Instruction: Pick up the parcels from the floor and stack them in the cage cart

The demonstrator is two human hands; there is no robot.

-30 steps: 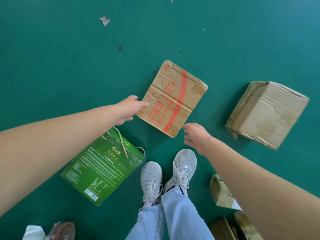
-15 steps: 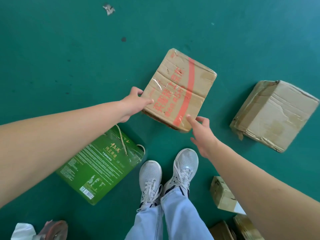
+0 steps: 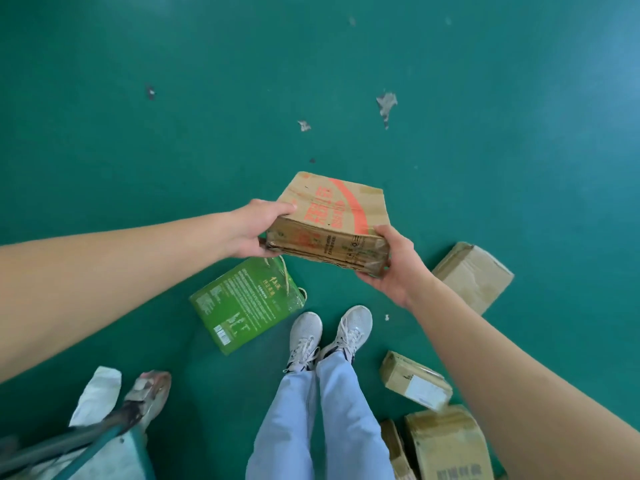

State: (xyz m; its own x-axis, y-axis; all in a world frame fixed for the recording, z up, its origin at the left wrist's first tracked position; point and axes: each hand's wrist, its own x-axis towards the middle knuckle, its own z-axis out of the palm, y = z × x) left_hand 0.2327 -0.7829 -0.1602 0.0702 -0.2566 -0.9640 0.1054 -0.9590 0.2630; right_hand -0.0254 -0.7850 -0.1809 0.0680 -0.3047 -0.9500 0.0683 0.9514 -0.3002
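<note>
A flat brown cardboard parcel with red print (image 3: 332, 216) hangs in the air above the green floor, tilted with its near edge toward me. My left hand (image 3: 258, 230) grips its left corner, and my right hand (image 3: 391, 261) holds its right corner from below. Other parcels lie on the floor: a green box with a rope handle (image 3: 242, 306) under my left forearm, a plain brown box (image 3: 474, 275) at the right, a small labelled box (image 3: 415, 381) near my right foot, and taped boxes (image 3: 446, 445) at the bottom right. The cage cart's corner (image 3: 69, 445) shows at the bottom left.
My white shoes (image 3: 329, 332) and light jeans stand in the middle bottom. White wrapped items (image 3: 100, 393) lie next to the cart corner. Scraps of paper (image 3: 386, 105) dot the green floor farther ahead.
Both hands closed on the red-printed parcel and lifted it off the floor. The view has risen, so the floor parcels look smaller and the cart corner has come into view.
</note>
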